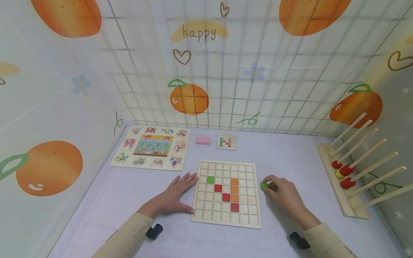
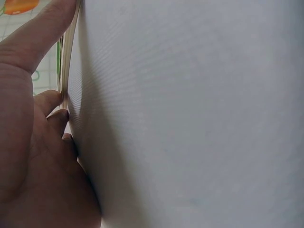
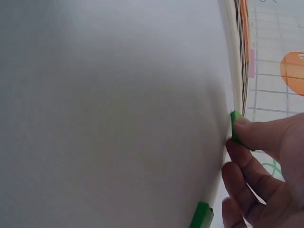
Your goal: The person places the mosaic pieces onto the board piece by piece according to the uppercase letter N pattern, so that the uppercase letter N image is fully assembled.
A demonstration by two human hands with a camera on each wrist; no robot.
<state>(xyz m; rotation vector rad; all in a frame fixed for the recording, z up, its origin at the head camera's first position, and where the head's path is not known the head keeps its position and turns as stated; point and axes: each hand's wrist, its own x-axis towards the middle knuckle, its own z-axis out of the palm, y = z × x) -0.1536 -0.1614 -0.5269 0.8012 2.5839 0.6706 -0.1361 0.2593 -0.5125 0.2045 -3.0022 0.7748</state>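
A wooden grid board lies flat in the middle of the table. Set in its squares are a green tile, three red ones running diagonally, and three orange ones in a column. My left hand has its fingers spread, with fingertips and thumb at the board's left edge. Just off the right edge, my right hand pinches a small green tile between thumb and finger. The right wrist view also shows another green piece below that hand; in the head view it is hidden.
Behind the board are a pink block and a small card with a coloured grid pattern. A sea-animal puzzle board lies at the back left. On the right stands a wooden peg rack with red and yellow beads.
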